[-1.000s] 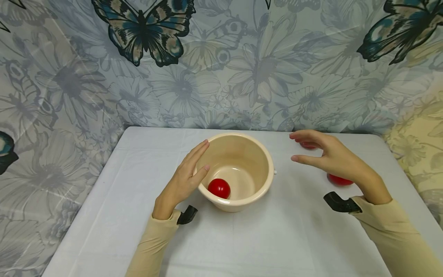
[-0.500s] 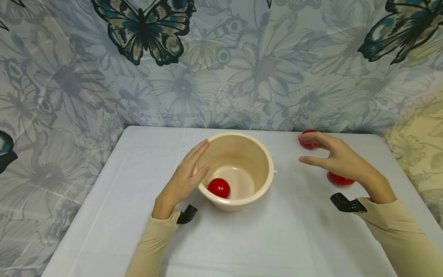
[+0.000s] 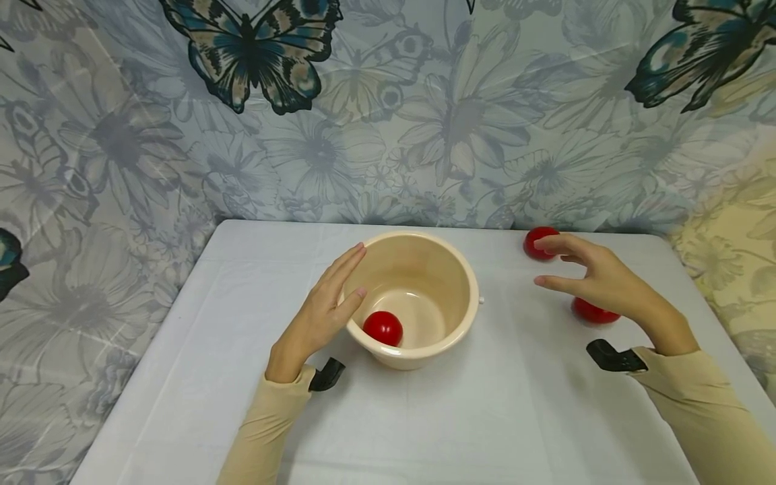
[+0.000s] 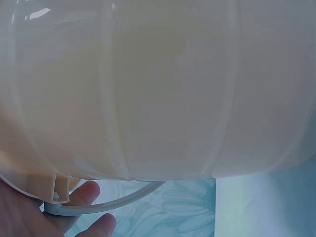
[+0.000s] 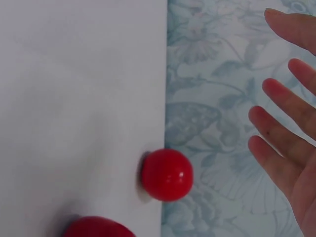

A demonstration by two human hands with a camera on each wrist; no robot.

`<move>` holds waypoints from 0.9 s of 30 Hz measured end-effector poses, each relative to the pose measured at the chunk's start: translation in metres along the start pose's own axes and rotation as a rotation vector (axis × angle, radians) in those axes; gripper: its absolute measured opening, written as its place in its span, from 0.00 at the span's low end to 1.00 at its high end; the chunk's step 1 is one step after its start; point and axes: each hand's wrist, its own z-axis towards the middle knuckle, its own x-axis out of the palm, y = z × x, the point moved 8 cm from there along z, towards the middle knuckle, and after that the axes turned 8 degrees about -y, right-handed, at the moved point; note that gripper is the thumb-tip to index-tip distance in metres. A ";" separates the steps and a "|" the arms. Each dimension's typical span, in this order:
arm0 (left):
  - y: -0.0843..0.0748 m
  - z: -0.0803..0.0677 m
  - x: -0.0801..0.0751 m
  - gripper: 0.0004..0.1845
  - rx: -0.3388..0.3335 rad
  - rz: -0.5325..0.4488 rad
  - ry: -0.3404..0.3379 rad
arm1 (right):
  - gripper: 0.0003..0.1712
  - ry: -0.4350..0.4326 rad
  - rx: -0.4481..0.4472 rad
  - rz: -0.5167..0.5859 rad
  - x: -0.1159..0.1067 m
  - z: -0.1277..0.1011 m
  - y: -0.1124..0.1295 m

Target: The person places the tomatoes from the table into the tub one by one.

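The right hand (image 3: 597,279) hovers with its fingers spread and relaxed, holding nothing, above the far right part of the white table (image 3: 242,377), its fingertips just beside the far red ball (image 3: 537,242), which sits near the table's back edge close to the flowered backdrop (image 3: 424,121). A second red ball (image 3: 591,312) lies on the table under that hand's wrist, partly hidden by it. In the right wrist view the far red ball (image 5: 167,175) stands clear of the open fingers (image 5: 276,128), not yet touched. The balls look small, round, smooth and glossy, so they are probably light and stiff but apt to roll or slip; a grip from above with fingertips and thumb on opposite sides of the widest part would seem surest. The left hand (image 3: 321,310) rests with straight fingers flat against the near left wall of the cream bowl (image 3: 451,266), steadying it rather than clasping it; the left wrist view shows the bowl's ribbed plastic wall (image 4: 163,94) and a thin wire-like handle below the rim. The bowl is deep, stands upright at the middle of the table, and holds one red ball (image 3: 383,328) lying against its near left side.
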 end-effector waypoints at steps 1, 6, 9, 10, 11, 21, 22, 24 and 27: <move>0.000 0.000 0.000 0.33 0.000 0.000 -0.001 | 0.34 0.000 -0.002 -0.002 0.000 0.000 -0.002; -0.001 0.001 0.000 0.33 -0.001 0.002 -0.003 | 0.33 0.002 0.009 -0.029 -0.002 -0.003 -0.013; -0.002 0.002 0.000 0.32 -0.002 0.004 -0.001 | 0.33 0.012 0.021 -0.045 -0.002 -0.005 -0.020; -0.002 0.002 0.000 0.32 -0.003 0.005 -0.001 | 0.32 0.018 0.018 -0.051 -0.002 -0.006 -0.022; -0.002 0.002 0.000 0.32 -0.003 0.005 -0.001 | 0.32 0.022 0.014 -0.056 -0.003 -0.006 -0.023; 0.000 0.001 0.000 0.33 -0.007 0.004 -0.006 | 0.32 0.045 -0.019 -0.116 -0.001 -0.010 -0.037; 0.000 0.001 0.000 0.33 -0.006 0.004 -0.006 | 0.32 0.042 -0.026 -0.131 -0.001 -0.011 -0.038; 0.000 0.000 0.000 0.33 -0.003 0.004 -0.006 | 0.32 0.034 -0.031 -0.149 -0.001 -0.012 -0.042; -0.001 0.000 0.000 0.33 0.001 0.003 -0.006 | 0.32 0.029 -0.024 -0.169 -0.001 -0.014 -0.048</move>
